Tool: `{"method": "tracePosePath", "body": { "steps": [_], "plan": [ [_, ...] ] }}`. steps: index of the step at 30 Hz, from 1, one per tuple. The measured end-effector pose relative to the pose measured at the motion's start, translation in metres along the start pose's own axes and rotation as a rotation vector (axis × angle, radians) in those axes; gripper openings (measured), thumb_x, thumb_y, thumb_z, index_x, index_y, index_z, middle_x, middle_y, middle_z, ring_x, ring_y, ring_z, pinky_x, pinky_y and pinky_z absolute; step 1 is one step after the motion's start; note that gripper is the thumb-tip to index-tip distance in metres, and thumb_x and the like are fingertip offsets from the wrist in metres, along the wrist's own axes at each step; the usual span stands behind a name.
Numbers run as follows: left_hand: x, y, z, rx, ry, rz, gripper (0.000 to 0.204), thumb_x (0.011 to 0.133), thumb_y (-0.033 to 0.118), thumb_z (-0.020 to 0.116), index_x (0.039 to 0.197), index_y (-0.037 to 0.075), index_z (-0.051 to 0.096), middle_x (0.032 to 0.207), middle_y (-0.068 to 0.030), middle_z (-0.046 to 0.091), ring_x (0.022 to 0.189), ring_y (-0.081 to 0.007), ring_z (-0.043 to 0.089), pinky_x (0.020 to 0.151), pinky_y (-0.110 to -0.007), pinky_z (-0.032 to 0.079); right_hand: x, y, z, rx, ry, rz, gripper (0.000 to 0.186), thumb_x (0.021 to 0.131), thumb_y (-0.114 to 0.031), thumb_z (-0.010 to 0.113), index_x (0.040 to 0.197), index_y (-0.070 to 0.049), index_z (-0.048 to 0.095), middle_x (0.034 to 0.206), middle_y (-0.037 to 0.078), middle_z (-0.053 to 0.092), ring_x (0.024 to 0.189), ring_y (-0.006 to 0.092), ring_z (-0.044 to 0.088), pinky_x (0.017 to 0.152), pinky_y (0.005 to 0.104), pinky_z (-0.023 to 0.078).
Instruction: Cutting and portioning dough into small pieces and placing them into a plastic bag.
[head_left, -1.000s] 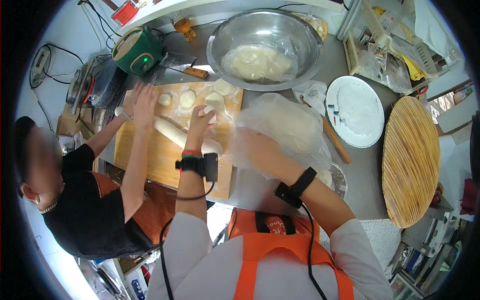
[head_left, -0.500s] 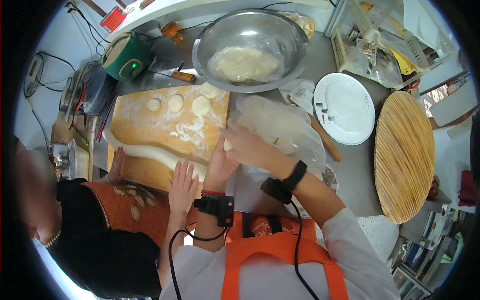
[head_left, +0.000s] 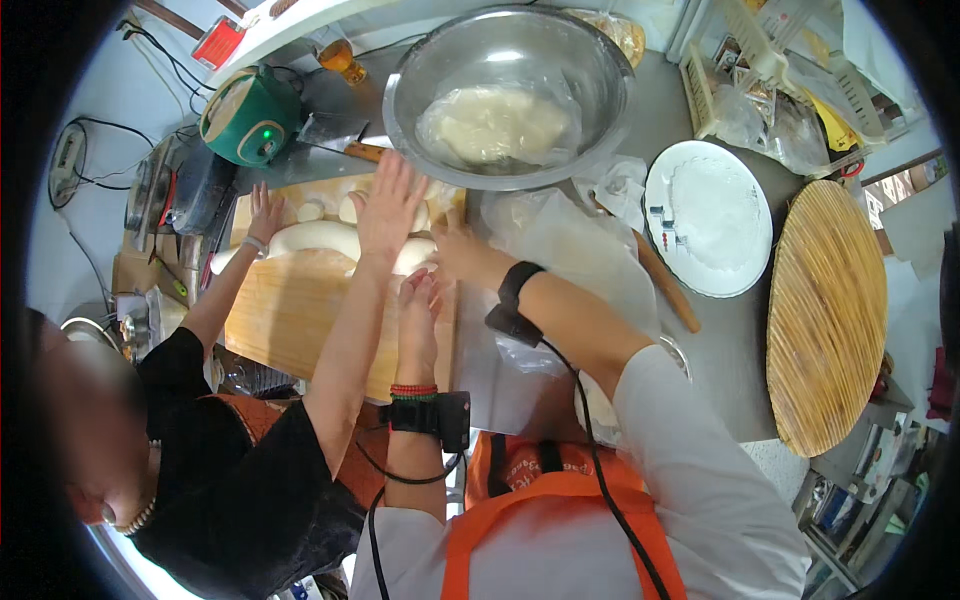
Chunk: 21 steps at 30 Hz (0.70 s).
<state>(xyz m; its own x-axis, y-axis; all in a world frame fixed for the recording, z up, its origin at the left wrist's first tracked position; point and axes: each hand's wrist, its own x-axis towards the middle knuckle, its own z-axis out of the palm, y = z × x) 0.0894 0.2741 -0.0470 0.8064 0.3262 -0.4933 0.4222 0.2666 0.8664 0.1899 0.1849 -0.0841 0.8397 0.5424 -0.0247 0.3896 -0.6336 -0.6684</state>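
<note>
A long white dough roll (head_left: 315, 238) lies across the floured wooden board (head_left: 290, 310). A co-worker's left hand (head_left: 266, 214) is beside its far edge, and the co-worker's right hand (head_left: 388, 212) lies over its right part. My left hand (head_left: 420, 294) is palm up just below the roll's right end, fingers apart and slightly curled, with nothing visible in it. Over the board's right edge, my right hand (head_left: 462, 250) reaches against that end; its fingertips are partly hidden and blurred. Small dough rounds (head_left: 311, 211) sit behind the roll, some covered by the co-worker's hand.
A steel bowl (head_left: 508, 165) with plastic-covered dough stands behind the board. Right of me are a plastic sheet (head_left: 560, 250), a rolling pin (head_left: 665, 280), a plate of flour (head_left: 708, 220) and a round wooden lid (head_left: 828, 320). A green cooker (head_left: 250, 118) and a cleaver (head_left: 330, 130) stand back left.
The dough roll has moved from the board's near part to its far part, along with the co-worker's hands. My hands have drawn apart, and the dough piece between them no longer shows there.
</note>
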Motion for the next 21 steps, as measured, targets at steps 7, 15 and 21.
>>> {"method": "tracePosePath", "body": {
  "steps": [7,15,21],
  "plan": [
    [0.011,-0.033,-0.016,0.046,0.158,-0.059,0.023,0.081,0.012,0.045,0.102,0.003,0.046,0.094,-0.0066,0.054,0.085,-0.0165,0.053,0.073,-0.028,0.042,-0.023,-0.011,0.007,0.016,0.024,0.005,0.04,0.062,-0.003,0.06,0.098,0.006,0.044,0.099,0.025,0.039,0.081,0.0375,0.055,0.068,0.0392,0.047],
    [-0.028,-0.05,-0.031,-0.168,0.073,-0.072,0.014,0.079,0.008,0.042,0.092,0.003,0.047,0.084,-0.0077,0.055,0.071,-0.0161,0.055,0.06,-0.026,0.044,-0.004,-0.014,0.017,0.032,0.209,-0.054,0.043,0.062,-0.004,0.059,0.099,0.003,0.04,0.102,0.027,0.036,0.083,0.0398,0.052,0.069,0.041,0.046],
    [-0.046,-0.034,-0.016,-0.043,-0.055,-0.147,0.013,0.077,0.009,0.046,0.088,0.003,0.05,0.081,-0.0061,0.056,0.069,-0.0126,0.053,0.061,-0.022,0.042,0.016,0.018,0.021,-0.255,-0.001,-0.312,0.045,0.062,-0.012,0.064,0.098,0.003,0.042,0.102,0.022,0.041,0.09,0.0339,0.052,0.072,0.0352,0.046]
  ]
}}
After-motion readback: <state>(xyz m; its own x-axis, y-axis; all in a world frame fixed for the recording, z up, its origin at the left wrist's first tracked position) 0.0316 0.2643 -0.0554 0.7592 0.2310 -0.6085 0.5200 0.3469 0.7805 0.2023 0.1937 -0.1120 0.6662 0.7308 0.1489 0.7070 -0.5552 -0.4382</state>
